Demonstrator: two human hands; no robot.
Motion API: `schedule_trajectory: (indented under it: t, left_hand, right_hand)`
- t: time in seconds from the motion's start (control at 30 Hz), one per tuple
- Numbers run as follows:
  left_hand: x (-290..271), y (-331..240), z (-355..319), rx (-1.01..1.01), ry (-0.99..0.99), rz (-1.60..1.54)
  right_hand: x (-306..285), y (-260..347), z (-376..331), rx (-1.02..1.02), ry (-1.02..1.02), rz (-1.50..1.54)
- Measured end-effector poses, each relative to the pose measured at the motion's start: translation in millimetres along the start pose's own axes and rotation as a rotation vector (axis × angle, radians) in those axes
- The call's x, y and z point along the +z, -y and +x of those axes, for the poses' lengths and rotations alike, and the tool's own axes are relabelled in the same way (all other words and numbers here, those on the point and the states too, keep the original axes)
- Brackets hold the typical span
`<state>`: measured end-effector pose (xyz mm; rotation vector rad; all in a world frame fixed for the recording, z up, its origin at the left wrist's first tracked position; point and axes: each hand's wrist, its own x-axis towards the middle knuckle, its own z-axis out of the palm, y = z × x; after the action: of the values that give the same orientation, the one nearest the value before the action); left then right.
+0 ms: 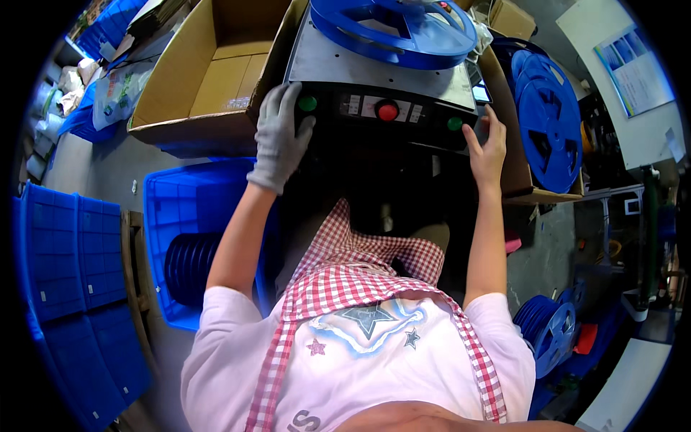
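My left hand, in a grey glove, rests at the left end of the machine's black front panel. Its thumb is apart from the fingers, just beside the left green button. At the panel's other end is my bare right hand, fingers spread, the thumb close to the right green button; whether it touches is unclear. Between the two sits a red button. Behind the panel, a blue plastic reel lies flat on the machine's grey metal top. Neither hand holds anything.
An open cardboard box adjoins the machine's left side. Another box at the right has blue reels in it. Below left stands a blue bin with dark discs. Stacked blue crates line the far left.
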<state>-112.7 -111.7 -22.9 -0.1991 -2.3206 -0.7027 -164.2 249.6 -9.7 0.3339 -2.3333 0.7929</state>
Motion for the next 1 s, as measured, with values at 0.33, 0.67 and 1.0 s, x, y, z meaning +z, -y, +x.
schedule_trajectory:
  t: [0.33,0.67,1.0]
  left_hand:
    - [-20.1,-29.9,-91.9,-0.130,0.296,-0.252]
    - [-19.3,-53.8,-120.9,-0.078,0.469,-0.298]
    - [-28.7,-76.9,-120.9,-0.060,0.364,-0.263]
  right_hand:
    - [53.1,4.2,-244.1,0.454,0.707,0.268]
    - [98.2,-43.6,-331.5,0.466,1.002,0.392]
    - [98.7,-37.5,-312.5,0.904,1.129,0.809]
